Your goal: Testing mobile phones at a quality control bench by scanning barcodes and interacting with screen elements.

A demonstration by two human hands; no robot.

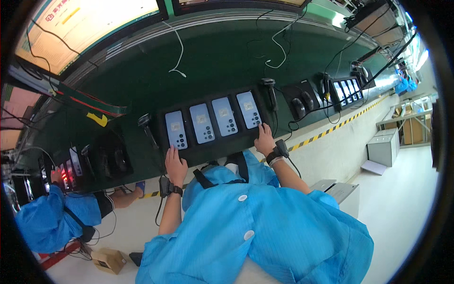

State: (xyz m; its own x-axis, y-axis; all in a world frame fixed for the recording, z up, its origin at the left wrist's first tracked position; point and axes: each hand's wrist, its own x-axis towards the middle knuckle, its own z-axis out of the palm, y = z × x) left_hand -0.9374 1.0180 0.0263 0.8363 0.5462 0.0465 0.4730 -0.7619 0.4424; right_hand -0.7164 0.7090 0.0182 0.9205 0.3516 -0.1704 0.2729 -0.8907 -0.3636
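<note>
Several light-blue phones lie in a row, camera side up, on a black tray (163, 124) near the table's front edge. They are a leftmost phone (176, 127), a second phone (202, 124), a third phone (224, 118) and a rightmost phone (248, 111), each with a small pale label on its back. My left hand (176, 168) grips the tray's near left corner, its fingertips just below the leftmost phone. At the near right corner, my right hand (265, 141) grips the tray beside the rightmost phone. The undersides of both hands are hidden.
Handheld scanners stand left (147, 128) and right (270, 92) of the tray. White cables (179, 52) lie on the green tabletop (213, 57). Farther right is another tray of phones (347, 91). A co-worker in blue (61, 213) sits at left. Monitors (90, 28) line the back.
</note>
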